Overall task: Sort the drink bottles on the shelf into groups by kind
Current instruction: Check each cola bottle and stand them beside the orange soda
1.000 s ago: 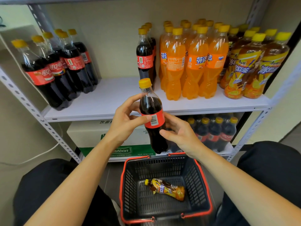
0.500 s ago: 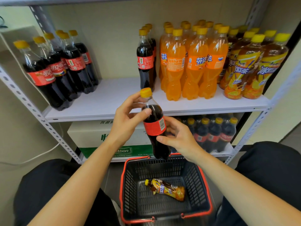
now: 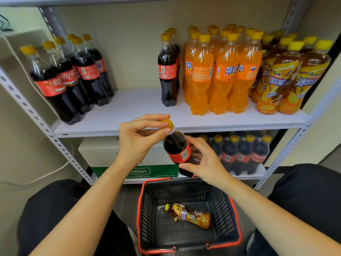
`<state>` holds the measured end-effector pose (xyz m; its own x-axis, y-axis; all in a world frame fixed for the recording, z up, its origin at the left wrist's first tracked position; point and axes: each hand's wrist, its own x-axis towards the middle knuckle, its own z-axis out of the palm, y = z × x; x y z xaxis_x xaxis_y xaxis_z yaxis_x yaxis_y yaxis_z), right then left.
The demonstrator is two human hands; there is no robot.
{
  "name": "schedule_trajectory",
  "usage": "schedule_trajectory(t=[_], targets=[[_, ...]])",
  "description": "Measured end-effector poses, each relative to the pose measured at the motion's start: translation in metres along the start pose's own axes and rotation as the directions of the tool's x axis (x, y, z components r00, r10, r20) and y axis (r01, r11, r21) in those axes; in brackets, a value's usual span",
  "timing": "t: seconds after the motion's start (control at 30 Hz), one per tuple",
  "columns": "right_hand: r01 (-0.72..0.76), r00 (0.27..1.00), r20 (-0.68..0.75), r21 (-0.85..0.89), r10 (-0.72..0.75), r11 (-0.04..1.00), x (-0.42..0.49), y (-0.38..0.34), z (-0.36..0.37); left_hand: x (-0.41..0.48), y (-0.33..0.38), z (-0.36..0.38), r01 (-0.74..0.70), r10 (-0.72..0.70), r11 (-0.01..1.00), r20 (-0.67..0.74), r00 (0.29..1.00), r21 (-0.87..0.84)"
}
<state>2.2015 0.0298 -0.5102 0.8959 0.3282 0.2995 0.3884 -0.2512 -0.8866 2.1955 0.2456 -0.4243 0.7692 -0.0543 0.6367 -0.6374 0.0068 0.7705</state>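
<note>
White shelf board (image 3: 136,108): cola btls (image 3: 73,80) L, upright; 2nd cola row (image 3: 168,74) ctr, just beside Fanta btls (image 3: 221,76); iced-tea btls (image 3: 287,80) R

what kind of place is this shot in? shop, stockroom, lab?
Probably a small shop or a mock retail setup; cannot tell which. Cues: a slotted metal shelf stocked with cola bottles, orange soda bottles and iced tea bottles, a red-rimmed shopping basket, a drinking-water carton on the lower shelf.

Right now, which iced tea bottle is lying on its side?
The iced tea bottle in the basket, cap pointing left; the other iced teas stand upright at the right end of the shelf.
</note>
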Motion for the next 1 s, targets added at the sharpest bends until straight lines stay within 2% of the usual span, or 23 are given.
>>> schedule_trajectory(t=[0.17, 0.37, 0.43, 0.6, 0.73, 0.8, 0.9, 1.0], targets=[[-0.02, 0.999, 0.04, 0.03, 0.018, 0.999, 0.0, -0.001, 0.001, -0.002, -0.002, 0.001, -0.021, 0.021, 0.999, 0.008, 1.0, 0.041], [-0.052, 0.997, 0.054, 0.082, 0.048, 0.995, 0.001, -0.003, -0.004, 0.002, -0.018, -0.006, 0.095, -0.108, 0.99, 0.126, 0.986, 0.103], [-0.073, 0.996, 0.056, 0.142, 0.066, 0.987, 0.001, -0.004, -0.005, -0.001, -0.021, -0.003, 0.086, -0.105, 0.989, 0.163, 0.981, 0.122], [-0.121, 0.991, -0.004, 0.434, 0.136, 0.893, 0.004, -0.011, -0.006, -0.013, -0.03, 0.001, 0.053, -0.128, 0.968, 0.302, 0.945, 0.246], [-0.128, 0.974, -0.082, 0.577, 0.213, 0.806, 0.007, -0.021, -0.017, -0.023, -0.029, 0.007, 0.138, -0.239, 0.952, 0.385, 0.891, 0.273], [-0.136, 0.96, -0.109, 0.626, 0.26, 0.768, 0.008, -0.025, -0.022, -0.027, -0.029, 0.01, 0.189, -0.298, 0.94, 0.412, 0.861, 0.284], [-0.152, 0.937, -0.144, 0.651, 0.318, 0.744, 0.011, -0.029, -0.029, -0.03, -0.029, 0.014, 0.173, -0.314, 0.929, 0.451, 0.836, 0.327], [-0.158, 0.921, -0.167, 0.668, 0.353, 0.727, 0.013, -0.032, -0.035, -0.031, -0.029, 0.019, 0.164, -0.29, 0.937, 0.426, 0.857, 0.308]])
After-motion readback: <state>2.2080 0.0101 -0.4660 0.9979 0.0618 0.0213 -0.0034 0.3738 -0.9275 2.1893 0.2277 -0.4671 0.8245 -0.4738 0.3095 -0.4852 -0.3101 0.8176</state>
